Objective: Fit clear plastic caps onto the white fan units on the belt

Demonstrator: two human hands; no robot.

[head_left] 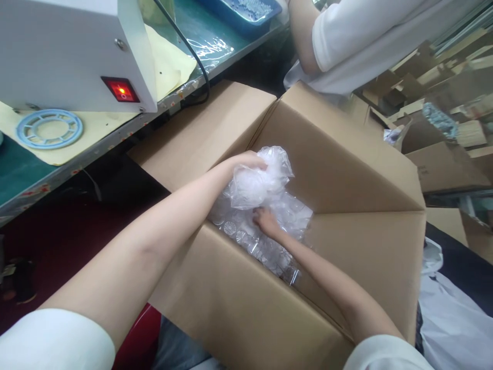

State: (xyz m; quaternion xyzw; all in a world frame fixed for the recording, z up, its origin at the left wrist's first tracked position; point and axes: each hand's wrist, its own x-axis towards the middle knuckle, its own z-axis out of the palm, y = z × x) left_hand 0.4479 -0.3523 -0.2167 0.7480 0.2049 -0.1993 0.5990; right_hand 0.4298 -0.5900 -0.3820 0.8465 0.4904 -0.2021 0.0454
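Observation:
A large open cardboard box point(346, 169) stands in front of me. Inside it lie clear plastic bags point(292, 216) packed with small transparent round parts. My left hand point(250, 160) reaches into the box and is closed on the bunched top of one clear bag point(258, 180). My right hand point(265, 222) is lower in the box, fingers curled and pressing on the bags of parts beneath that one.
A workbench point(23, 169) on the left carries a white machine point(77, 46) with a lit red switch point(120, 90), a black cable point(192, 51), a pale blue ring point(49, 128) and a blue tray point(246, 13). Another person in white point(346, 36) sits beyond the box. Cardboard boxes point(447, 164) are stacked at right.

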